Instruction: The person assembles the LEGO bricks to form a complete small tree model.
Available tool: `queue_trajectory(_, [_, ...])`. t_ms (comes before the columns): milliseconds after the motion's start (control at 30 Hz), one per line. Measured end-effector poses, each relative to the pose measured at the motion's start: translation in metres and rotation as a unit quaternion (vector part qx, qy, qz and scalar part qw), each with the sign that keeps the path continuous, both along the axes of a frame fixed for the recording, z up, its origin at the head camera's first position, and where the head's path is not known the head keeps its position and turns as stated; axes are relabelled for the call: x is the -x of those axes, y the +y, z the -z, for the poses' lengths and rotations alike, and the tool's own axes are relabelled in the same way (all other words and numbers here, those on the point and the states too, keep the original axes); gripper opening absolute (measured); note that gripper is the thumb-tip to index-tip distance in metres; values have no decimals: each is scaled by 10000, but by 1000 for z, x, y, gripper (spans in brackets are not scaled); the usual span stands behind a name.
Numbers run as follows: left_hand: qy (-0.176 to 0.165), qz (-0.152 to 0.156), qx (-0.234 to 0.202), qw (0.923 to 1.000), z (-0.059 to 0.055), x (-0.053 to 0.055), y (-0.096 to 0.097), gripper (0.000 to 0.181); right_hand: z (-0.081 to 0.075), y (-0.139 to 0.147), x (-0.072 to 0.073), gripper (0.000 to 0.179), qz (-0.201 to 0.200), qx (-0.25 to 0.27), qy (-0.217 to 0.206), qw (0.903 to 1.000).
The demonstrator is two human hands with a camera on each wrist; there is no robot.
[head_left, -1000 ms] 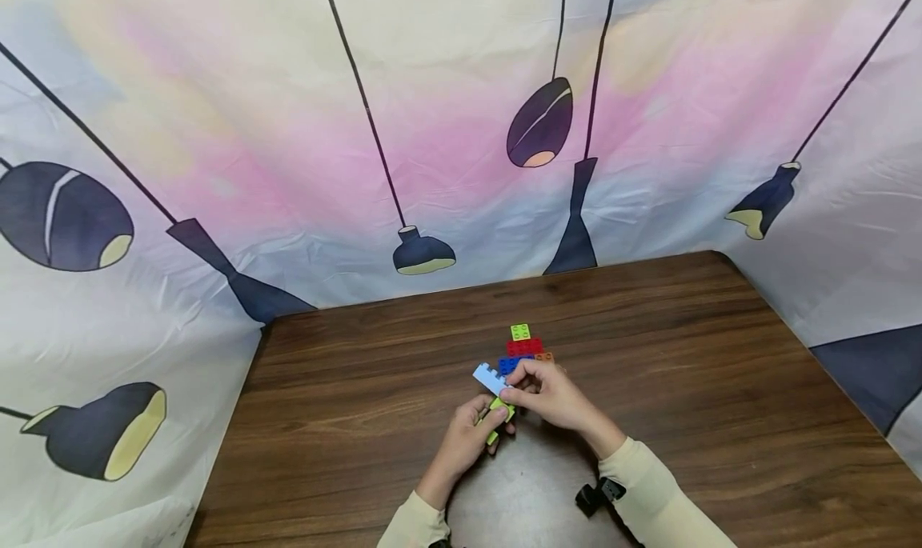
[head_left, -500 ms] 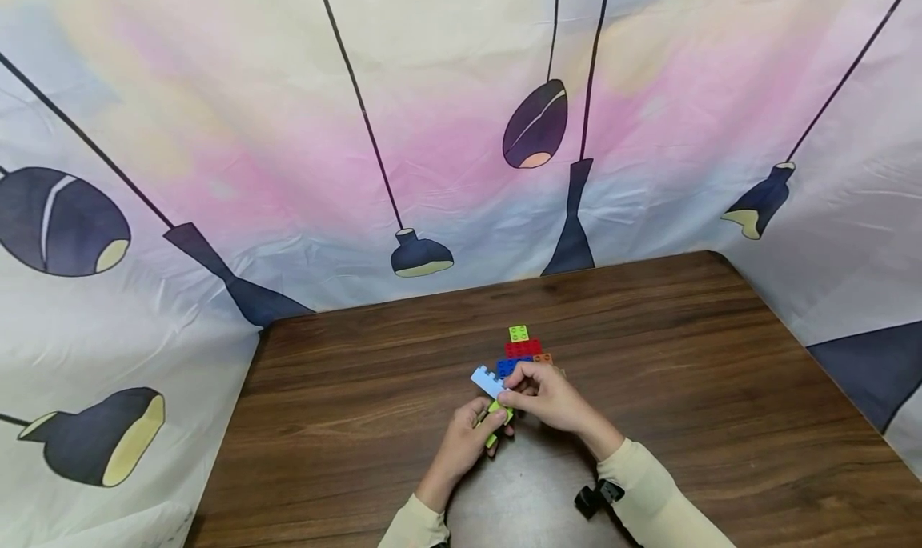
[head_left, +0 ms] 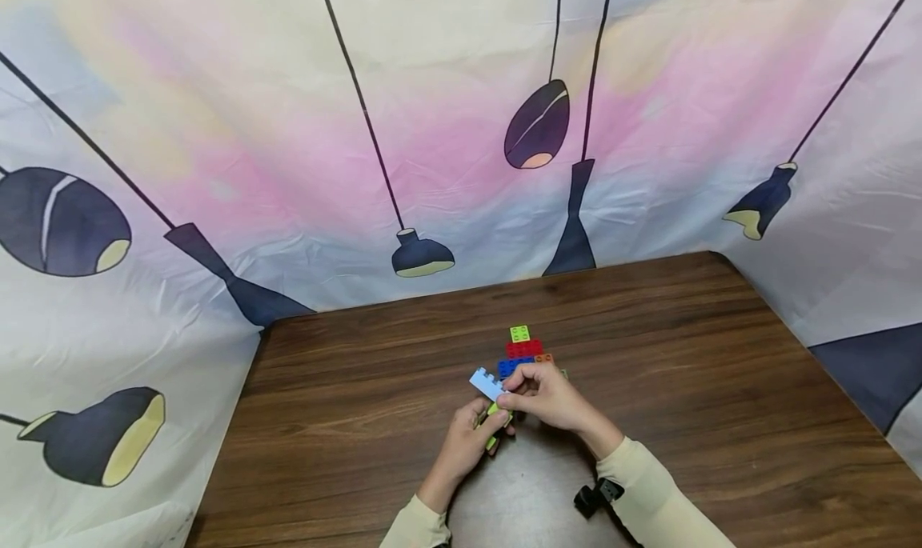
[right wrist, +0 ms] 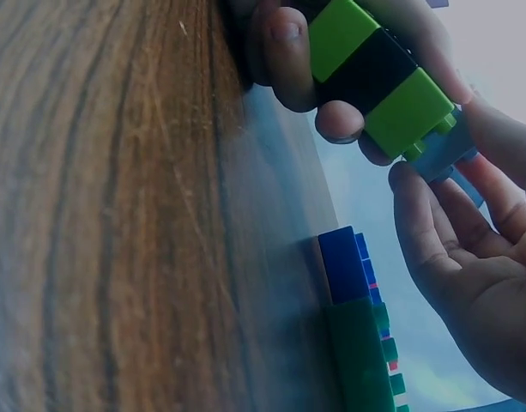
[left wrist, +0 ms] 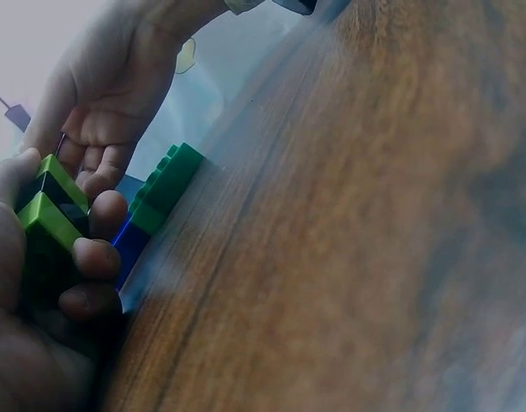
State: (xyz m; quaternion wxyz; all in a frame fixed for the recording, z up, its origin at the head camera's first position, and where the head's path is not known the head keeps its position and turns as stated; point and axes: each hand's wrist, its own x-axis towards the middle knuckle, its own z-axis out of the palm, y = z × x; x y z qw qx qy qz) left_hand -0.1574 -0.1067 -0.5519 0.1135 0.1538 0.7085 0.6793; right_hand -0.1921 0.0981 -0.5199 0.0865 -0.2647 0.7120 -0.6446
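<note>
My left hand (head_left: 461, 440) grips a short stack of toy building bricks, lime green (right wrist: 413, 112) at both ends with a black brick (right wrist: 368, 70) between them. Thumb and fingers wrap round its sides. A long light blue brick (head_left: 487, 384) sits against the studded end of that stack, pinched by my right hand (head_left: 551, 396) between thumb and fingers. Its studs face up and away in the head view. Whether the blue brick is fully pressed onto the studs cannot be made out. Both hands hover just above the table.
Beyond the hands, several bricks lie on the wooden table (head_left: 360, 404): a lime green brick (head_left: 519, 334), a red brick (head_left: 524, 348), a blue brick (head_left: 511, 366) and an orange brick (head_left: 543, 358). A dark green brick (left wrist: 166, 189) shows in the wrist views. Patterned cloth (head_left: 461, 172) hangs behind.
The light blue brick has dipped very slightly toward the left. Both hands keep their grips in nearly the same place, and the bricks on the table stay put.
</note>
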Motion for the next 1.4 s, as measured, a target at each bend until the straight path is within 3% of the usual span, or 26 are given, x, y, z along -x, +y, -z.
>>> queue_trajectory(200, [-34, -48, -123, 9999, 1, -1, 1, 23, 0, -2, -1, 8, 88, 65, -102, 9999])
queue_trajectory(300, [-54, -61, -161, 9998, 0, 0, 1, 22, -4, -1, -1, 9, 162, -150, -107, 9997])
queue_trajectory(467, [-107, -22, -235, 9997, -1, 1, 2, 22, -14, 10, 1, 14, 449, -866, 436, 9943])
queue_trajectory(567, [-169, -17, -257, 9995, 0, 0, 1, 23, -17, 22, 3, 16, 903, -1570, 1114, 9771])
queue_trajectory(700, [-182, -83, -263, 9995, 0, -1, -1, 23, -18, 36, 6, 14, 1323, -2585, 1712, 9415])
queue_trajectory(800, [-160, -117, -264, 9995, -1, -1, -1, 21, -17, 40, 8, 14, 1300, -3180, 1691, 9238])
queue_trajectory(900, [-181, -133, -230, 9995, -2, -1, -1, 21, -15, 39, 9, 15, 1145, -3540, 1540, 9153])
queue_trajectory(1100, [-330, -183, -157, 9992, -4, -2, -1, 22, -14, 39, 6, 17, 1035, -3663, 1298, 9156])
queue_trajectory(1400, [-400, -247, -47, 9989, -4, -3, 1, 22, -11, 39, 6, 17, 1047, -3622, 1346, 9164])
